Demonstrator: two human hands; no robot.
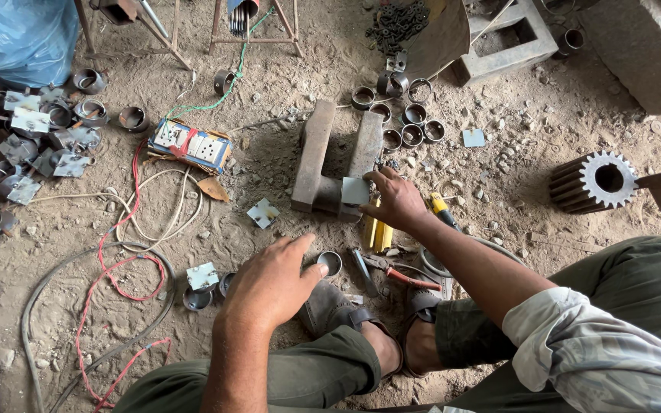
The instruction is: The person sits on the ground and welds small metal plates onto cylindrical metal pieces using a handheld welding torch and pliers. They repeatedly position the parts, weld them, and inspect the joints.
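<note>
A dirt floor (284,92) is seen, strewn with metal parts. A U-shaped steel block (323,164) lies on it, ahead of the seated person. The right hand (397,200) is closed on a small square metal plate (355,190), which is held against the near end of the block. The left hand (273,283) is spread open, its thumb touching a short metal ring (330,262) resting on the floor. Red-handled pliers (395,271) lie just beside the ring.
</note>
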